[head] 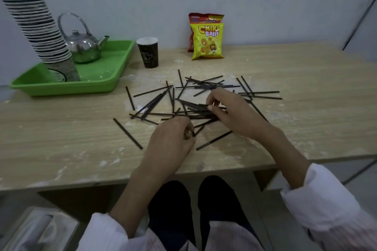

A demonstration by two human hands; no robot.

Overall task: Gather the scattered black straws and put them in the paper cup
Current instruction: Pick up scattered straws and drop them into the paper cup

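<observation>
Pale wood-grain tabletop [306, 71] against a bare grey wall, scuffed with white marks, and across its middle lie the black straws [153, 90], criss-crossed in a loose heap, with a few strays nearer the front edge. The person sits at that front edge with both hands in the heap. The right hand [230, 112] has its fingers [211, 101] closed on a small bundle of straws, several lying roughly parallel and fanning out to the left of the grip. The left hand [171, 138] sits closer to the front edge, its fingers curled down tight onto the end of one straw, pinching it as far as I can see. The paper cup [148, 52], dark with a white inside, stands upright towards the back edge, left of centre, just beside the right end of a green tray [67, 87], well apart from both hands. Nothing pokes out of its mouth, so I judge no straws have gone in. On the tray are a steel kettle [83, 47] and a tall leaning stack of cups [40, 30]; two snack bags [207, 43] lean against the wall at the back edge. By my reckoning the job is barely begun: a handful is gathered, while most straws lie loose to the left, right and front of the hands, all waiting to be collected and carried to the cup.
</observation>
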